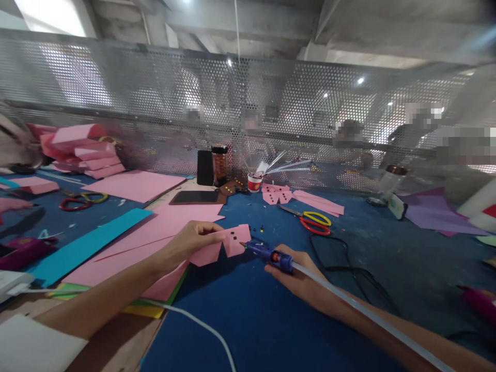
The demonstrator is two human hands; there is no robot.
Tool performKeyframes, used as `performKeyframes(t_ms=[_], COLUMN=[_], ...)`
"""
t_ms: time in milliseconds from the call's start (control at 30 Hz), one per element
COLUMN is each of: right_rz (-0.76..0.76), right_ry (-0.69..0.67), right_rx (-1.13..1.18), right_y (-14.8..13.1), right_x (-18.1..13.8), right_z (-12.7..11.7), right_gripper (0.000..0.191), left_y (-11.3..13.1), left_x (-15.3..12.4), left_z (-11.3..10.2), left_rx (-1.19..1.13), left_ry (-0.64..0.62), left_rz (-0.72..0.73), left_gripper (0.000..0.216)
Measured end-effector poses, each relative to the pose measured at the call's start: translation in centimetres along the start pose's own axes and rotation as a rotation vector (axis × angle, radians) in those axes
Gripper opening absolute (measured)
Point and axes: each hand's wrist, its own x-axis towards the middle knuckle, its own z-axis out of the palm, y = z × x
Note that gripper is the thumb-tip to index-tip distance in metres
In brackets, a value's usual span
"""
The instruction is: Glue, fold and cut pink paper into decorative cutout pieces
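My left hand (201, 238) pinches a folded pink paper piece (237, 240) that carries small black squares, holding it up over the blue table. Wrapped round a blue hot glue gun (267, 253) is my right hand (296, 271), with a long clear glue stick (349, 299) running out of the gun's back. The gun's nozzle points left and meets or nearly meets the paper's right edge. Just beyond the nozzle, a few tiny black and yellow bits (262, 229) lie on the table. Farther back rests a similar pink paper piece with black squares (277, 195).
Red-and-yellow scissors (315, 222) and a black cord (349, 268) lie right of centre. A cup with clear sticks (254, 182), a brown jar (219, 165) and a dark phone (196, 197) stand or lie behind. Pink sheets (135, 184) and a blue strip (93, 243) spread leftward. A perforated metal screen (155, 113) closes the back.
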Motion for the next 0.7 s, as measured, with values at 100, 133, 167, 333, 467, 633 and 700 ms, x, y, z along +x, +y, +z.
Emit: performKeyframes(t_ms=[100,133,167,333,467,633,700], right_rz=[-0.001,-0.002,-0.005,-0.007,0.01,0.012,0.025], right_ry=[0.024,0.033,0.042,0.035,0.023,0.027,0.023], right_rx=[0.039,0.047,0.052,0.075,0.033,0.037,0.054], right_y=[0.06,0.06,0.06,0.15,0.53,0.49,0.23], right_x=[-0.05,-0.06,-0.05,0.02,0.11,0.09,0.02], right_z=[0.21,0.29,0.35,0.59,0.74,0.79,0.72], right_gripper=[0.024,0.024,0.024,0.022,0.018,0.019,0.021], left_y=[-0.09,-0.12,-0.14,-0.03,0.16,0.3,0.38], left_x=[0.06,0.07,0.07,-0.02,-0.14,-0.17,-0.18], left_z=[-0.14,-0.15,-0.14,0.16,0.33,0.21,0.2], left_rx=[0.012,0.018,0.023,0.033,0.026,0.05,0.054], left_ry=[0.009,0.011,0.014,0.024,0.006,0.013,0.017], left_rz=[0.004,0.004,0.001,0.004,0.018,0.003,0.013], left_gripper=[0.041,0.041,0.041,0.042,0.042,0.042,0.043])
